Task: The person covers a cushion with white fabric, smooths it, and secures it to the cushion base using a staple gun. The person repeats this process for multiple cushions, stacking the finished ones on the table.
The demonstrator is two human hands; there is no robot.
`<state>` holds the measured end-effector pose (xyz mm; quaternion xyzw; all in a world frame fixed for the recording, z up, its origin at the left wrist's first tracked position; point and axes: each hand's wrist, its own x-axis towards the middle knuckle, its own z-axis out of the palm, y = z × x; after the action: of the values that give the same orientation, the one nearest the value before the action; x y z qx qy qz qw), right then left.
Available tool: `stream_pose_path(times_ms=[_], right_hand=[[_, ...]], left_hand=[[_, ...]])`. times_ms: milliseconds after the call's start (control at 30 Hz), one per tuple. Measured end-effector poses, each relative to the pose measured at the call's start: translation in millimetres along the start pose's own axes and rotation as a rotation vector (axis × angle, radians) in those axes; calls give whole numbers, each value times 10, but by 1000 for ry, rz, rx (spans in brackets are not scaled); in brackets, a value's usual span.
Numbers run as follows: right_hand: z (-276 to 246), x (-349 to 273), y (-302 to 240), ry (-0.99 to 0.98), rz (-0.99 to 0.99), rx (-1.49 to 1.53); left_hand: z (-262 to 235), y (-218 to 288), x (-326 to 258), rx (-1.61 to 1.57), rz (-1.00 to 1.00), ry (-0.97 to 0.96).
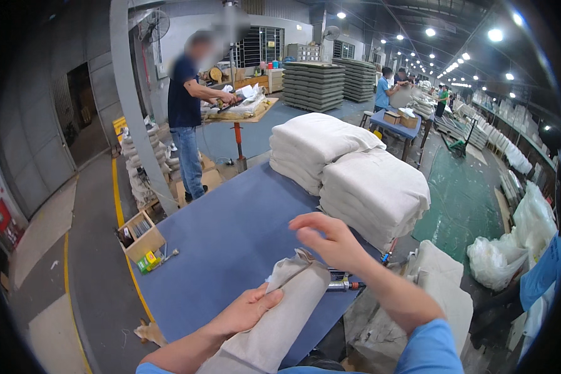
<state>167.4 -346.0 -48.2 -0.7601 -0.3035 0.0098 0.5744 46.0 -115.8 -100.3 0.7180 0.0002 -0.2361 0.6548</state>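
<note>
Low in the middle of the frame, a rolled or folded beige cloth bag (280,311) runs from the bottom edge up toward the centre, its crumpled open end pointing away from the person. The left hand (246,310) is closed along its left side, thumb over the cloth, grasping it. The right hand (327,240) hovers just above the bag's upper end with fingers loosely curled and spread — released, holding nothing.

The cloth looks soft and limp, light enough for one hand, and not fragile; it would sag if taken by one end only. The firm rolled middle, where the left hand sits, looks the steadiest place to hold, while the loose upper end would only bunch up.

Under it the blue table (224,243) is bare through the centre-left of the frame. Toward the upper right, two stacks of folded cloth (355,174) take up the far corner. A small tool (343,285) lies just right of the bag near the table's right edge — beyond that edge lie more loose bags (442,274).
</note>
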Motion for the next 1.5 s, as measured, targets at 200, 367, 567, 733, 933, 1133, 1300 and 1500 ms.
stream_pose_path(times_ms=[200,367,567,733,933,1133,1300,1500], right_hand=[[388,-472,51,328,-578,-377],[813,-551,-126,229,-690,-454],[951,-599,-319,73,-753,-330],[866,-710,-83,354,-813,-180],[547,-1375,1196,591,223,334],[1294,-1707,1419,150,835,1225],[1686,-924,1548,-189,652,1355],[1863,-258,2436,-279,740,1183]], left_hand=[[8,-53,23,69,139,75],[142,-31,-16,-3,241,114],[90,-109,0,131,254,141],[-32,-201,78,337,221,177],[144,197,114,211,-64,153],[371,92,46,78,-85,245],[323,212,5,355,23,489],[111,-758,769,762,145,761]])
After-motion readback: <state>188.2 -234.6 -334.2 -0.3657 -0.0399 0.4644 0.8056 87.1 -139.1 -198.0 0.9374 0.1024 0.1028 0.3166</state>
